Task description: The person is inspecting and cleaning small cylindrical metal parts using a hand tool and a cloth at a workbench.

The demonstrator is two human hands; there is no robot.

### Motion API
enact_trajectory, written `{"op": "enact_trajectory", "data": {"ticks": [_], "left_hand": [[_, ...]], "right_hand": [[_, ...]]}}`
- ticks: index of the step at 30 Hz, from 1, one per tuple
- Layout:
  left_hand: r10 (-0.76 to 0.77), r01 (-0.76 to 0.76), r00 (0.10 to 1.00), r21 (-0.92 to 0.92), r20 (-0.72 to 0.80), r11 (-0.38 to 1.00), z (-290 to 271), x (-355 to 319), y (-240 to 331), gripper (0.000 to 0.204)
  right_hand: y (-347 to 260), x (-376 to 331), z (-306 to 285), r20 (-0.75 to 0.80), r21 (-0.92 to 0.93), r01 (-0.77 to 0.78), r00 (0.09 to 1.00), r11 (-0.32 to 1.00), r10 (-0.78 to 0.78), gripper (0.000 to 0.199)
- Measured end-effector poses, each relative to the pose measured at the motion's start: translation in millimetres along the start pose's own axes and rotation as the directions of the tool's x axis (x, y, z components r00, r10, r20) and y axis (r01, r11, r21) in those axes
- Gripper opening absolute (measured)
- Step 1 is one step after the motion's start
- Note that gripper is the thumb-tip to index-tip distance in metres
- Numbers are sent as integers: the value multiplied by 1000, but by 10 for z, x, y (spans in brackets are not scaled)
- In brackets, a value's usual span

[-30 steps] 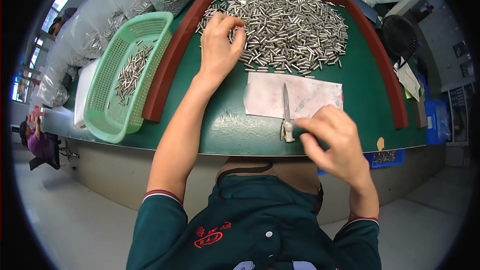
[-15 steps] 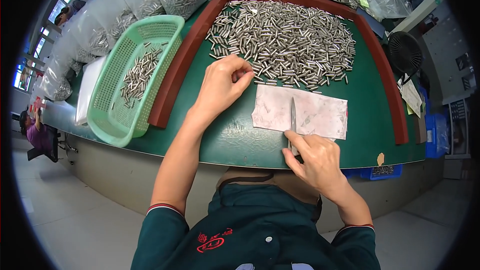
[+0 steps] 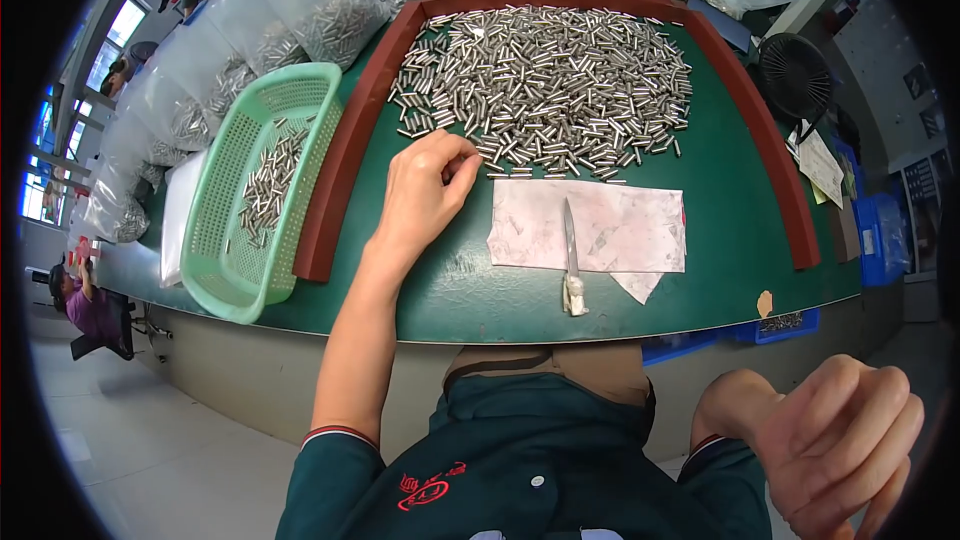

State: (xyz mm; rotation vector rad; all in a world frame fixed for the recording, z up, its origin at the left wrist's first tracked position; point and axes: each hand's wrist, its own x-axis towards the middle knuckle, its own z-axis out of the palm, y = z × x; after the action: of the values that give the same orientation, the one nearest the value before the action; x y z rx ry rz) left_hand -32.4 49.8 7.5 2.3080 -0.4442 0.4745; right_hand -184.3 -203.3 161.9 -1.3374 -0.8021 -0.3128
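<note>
Left-hand grip (image 3: 425, 195) beside pin-filled tray (image 3: 345, 165)

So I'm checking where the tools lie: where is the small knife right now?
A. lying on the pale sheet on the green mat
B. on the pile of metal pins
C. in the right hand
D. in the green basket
A: the knife lies alone on the pale sheet, while the right hand is off the table, holding nothing.

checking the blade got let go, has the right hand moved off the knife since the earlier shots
Yes. The right hand has left the knife, which lies on the pink paper, and pulled back toward the body, off the green table edge.
</note>
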Motion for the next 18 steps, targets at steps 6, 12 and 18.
{"op": "enact_trajectory", "data": {"ticks": [6,12,18], "left_hand": [[2,-2,1000,24,16,1000,-10,-19,-12,6],[11,-11,1000,0,6,1000,-2,-3,-9,5],[2,-2,1000,6,13,1000,8,-8,-10,6]], "right_hand": [[44,-58,-80,-11,13,58,998,998,-57,20],[136,-98,-227,-24,40,82,996,996,-81,14],[211,-182,-380,-14,77,138,990,987,-137,10]]}}
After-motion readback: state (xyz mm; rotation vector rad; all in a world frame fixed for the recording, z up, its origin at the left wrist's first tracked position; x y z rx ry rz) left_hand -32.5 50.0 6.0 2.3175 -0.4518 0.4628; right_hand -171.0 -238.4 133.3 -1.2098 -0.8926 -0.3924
